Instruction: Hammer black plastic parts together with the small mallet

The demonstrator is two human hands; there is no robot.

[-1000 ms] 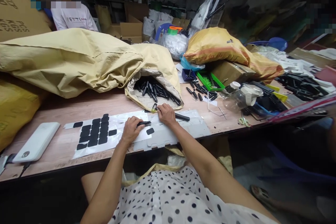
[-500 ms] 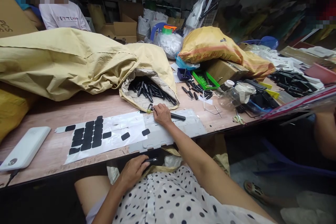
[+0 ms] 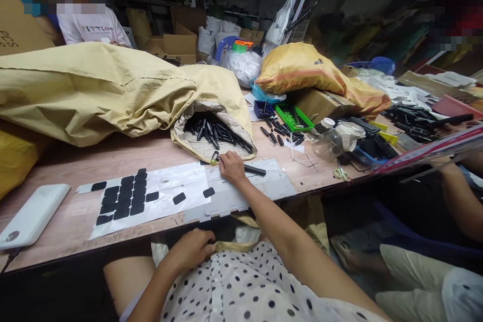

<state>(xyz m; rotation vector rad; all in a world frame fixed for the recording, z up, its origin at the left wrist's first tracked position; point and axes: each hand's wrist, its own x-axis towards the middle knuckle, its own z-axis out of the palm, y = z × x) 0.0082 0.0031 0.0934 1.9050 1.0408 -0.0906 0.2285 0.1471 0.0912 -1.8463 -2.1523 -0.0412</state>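
My right hand point(image 3: 232, 167) is closed around a dark rod-shaped tool on the grey plastic sheet point(image 3: 271, 181). The tool's black handle point(image 3: 255, 170) sticks out to the right, and its small, partly clear, yellowish end point(image 3: 215, 157) shows at the left. Low in front of my body, my left hand point(image 3: 195, 249) hangs with bent fingers by the edge of a tan bag point(image 3: 236, 246) at my lap. Thumb and forefinger are slightly apart, with nothing visible between them. Beyond my right hand, black pen-like pieces point(image 3: 211, 131) fill the mouth of a large tan sack point(image 3: 226, 80).
Black stickers point(image 3: 126, 193) lie on a white sheet point(image 3: 162, 178). A white power bank point(image 3: 33, 216) lies at left. To the right are a green tray point(image 3: 294, 116), clear jug point(image 3: 335, 138) and scissors point(image 3: 341, 173). Another person's arm point(image 3: 460, 196) is at far right.
The black pen-like piece with a shiny tip no longer shows at my left hand, which has dropped slightly. My right hand keeps its grip. At far right, the other person's arm and leg have moved.
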